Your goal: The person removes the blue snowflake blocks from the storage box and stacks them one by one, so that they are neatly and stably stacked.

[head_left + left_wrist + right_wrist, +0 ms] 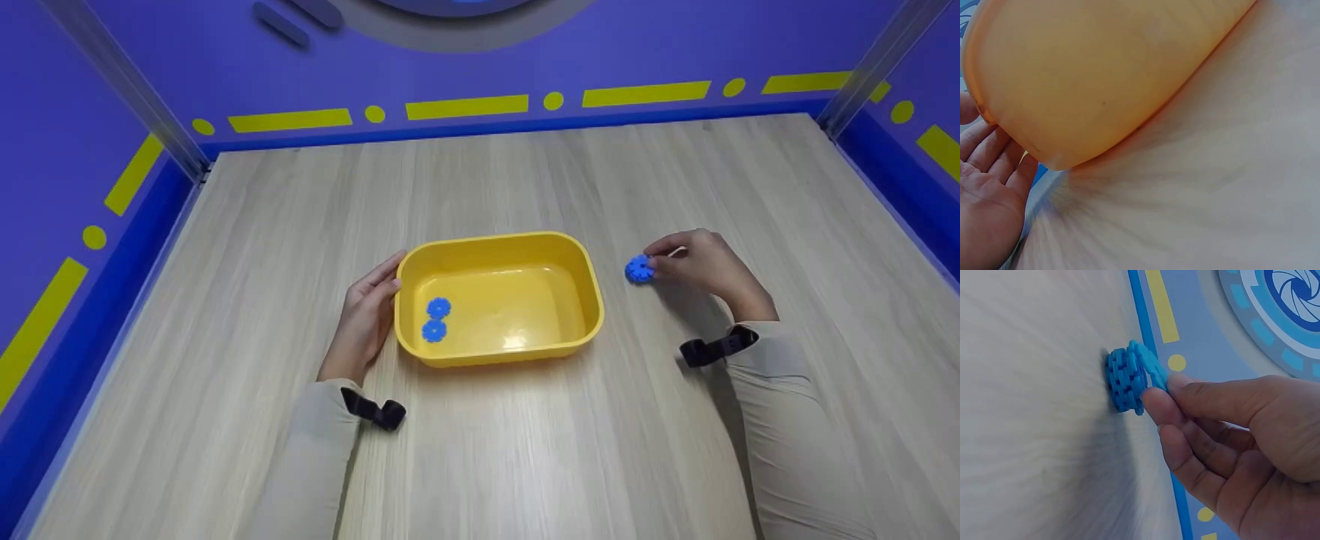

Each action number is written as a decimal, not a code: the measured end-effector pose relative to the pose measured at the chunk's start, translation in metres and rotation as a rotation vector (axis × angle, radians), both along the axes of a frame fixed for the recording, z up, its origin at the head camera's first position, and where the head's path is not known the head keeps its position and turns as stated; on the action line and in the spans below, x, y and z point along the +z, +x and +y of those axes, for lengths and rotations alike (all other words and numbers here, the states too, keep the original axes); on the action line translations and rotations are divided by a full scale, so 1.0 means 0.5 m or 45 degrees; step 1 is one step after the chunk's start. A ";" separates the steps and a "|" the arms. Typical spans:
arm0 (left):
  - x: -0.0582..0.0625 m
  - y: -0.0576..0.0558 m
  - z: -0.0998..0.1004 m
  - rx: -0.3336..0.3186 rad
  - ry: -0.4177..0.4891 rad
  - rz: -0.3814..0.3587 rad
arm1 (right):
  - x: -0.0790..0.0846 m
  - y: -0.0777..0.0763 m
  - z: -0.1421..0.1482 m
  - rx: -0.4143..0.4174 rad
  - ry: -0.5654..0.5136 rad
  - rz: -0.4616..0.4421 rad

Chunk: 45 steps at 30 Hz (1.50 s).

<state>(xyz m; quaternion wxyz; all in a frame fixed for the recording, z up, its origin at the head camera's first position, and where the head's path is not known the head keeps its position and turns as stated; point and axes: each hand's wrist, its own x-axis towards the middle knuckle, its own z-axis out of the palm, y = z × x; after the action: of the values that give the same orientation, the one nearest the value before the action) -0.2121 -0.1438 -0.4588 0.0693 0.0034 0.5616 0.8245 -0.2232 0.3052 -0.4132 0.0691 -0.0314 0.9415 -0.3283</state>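
A yellow plastic tub [517, 351] stands mid-table with two blue notched snowflake discs [434, 330] lying flat at its left end. My left hand [366, 319] holds the tub's left side, thumb at the rim and fingers along the outer wall; in the left wrist view the palm [985, 214] faces up beside the tub wall [1100, 73]. To the right of the tub, my right hand [701, 262] pinches a blue snowflake disc [1151, 367] between thumb and forefinger. That disc leans away from a short stack of similar discs [1121, 379] on the table.
The wood-grain table [510, 450] runs back to a purple wall [637, 45] with yellow markings. Side panels [60, 135] and metal corner posts [127, 75] bound the space. Each wrist wears a black camera strap [720, 347].
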 end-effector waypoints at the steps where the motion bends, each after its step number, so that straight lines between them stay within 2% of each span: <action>1: 0.000 0.000 0.000 0.000 -0.002 0.001 | 0.000 -0.001 0.000 -0.002 0.001 -0.003; 14: 0.003 0.000 0.000 0.005 -0.006 -0.009 | 0.008 -0.006 -0.001 -0.032 0.022 -0.012; 22: 0.000 0.001 0.001 -0.004 -0.030 -0.009 | 0.020 0.001 -0.004 0.027 0.001 0.022; 30: 0.000 0.001 0.002 0.001 -0.062 0.010 | 0.046 -0.005 -0.024 0.096 -0.004 0.063; 37: 0.000 -0.001 0.002 0.004 -0.043 -0.002 | 0.073 -0.022 -0.062 0.119 -0.004 0.032; 45: 0.002 0.000 0.004 0.004 -0.038 -0.008 | 0.110 -0.034 -0.120 0.247 0.015 0.069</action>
<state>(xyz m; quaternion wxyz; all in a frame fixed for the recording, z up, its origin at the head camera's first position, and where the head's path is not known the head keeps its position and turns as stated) -0.2121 -0.1420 -0.4577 0.0698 -0.0009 0.5738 0.8160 -0.2402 0.2450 -0.3582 0.0751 -0.1309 0.9374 -0.3137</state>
